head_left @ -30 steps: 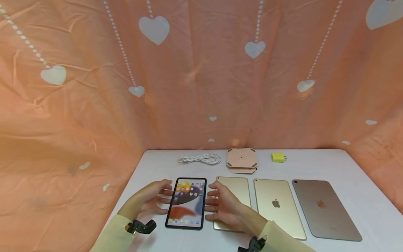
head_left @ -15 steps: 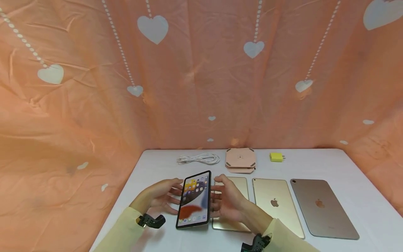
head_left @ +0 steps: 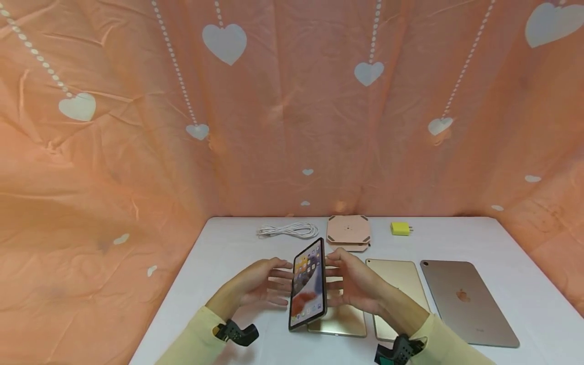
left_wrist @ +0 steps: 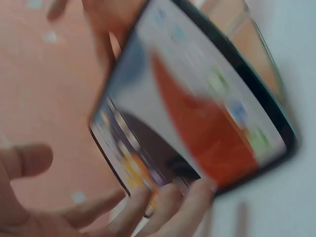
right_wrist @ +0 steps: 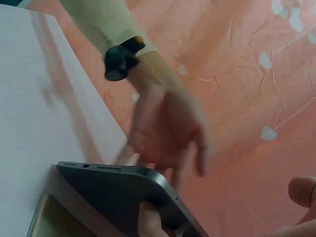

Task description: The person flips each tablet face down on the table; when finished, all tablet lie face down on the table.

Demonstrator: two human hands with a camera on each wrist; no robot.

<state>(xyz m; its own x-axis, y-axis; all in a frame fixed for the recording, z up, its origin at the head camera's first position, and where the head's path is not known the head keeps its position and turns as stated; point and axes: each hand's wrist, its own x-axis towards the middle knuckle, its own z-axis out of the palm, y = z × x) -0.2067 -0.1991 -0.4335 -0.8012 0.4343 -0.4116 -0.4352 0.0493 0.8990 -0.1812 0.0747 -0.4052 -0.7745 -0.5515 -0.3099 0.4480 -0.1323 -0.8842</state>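
A tablet with a lit home screen stands tilted on its long side between my hands, its right edge raised and its screen turned left. My left hand is at its left edge, fingers extended; in the left wrist view its fingertips overlap that edge and the thumb is apart. My right hand is at the raised edge. In the right wrist view one of its fingers lies against the dark back of the tablet, while the thumb stays clear. A gold tablet lies partly hidden behind.
Another gold tablet lies under my right forearm, with a grey tablet to its right. Along the back of the white table are a coiled white cable, a pink folded stand and a yellow plug adapter.
The lit tablet lay flat on the table at first. Its right edge has risen, and it has shifted right, partly over the first gold tablet. Both hands moved right with it.
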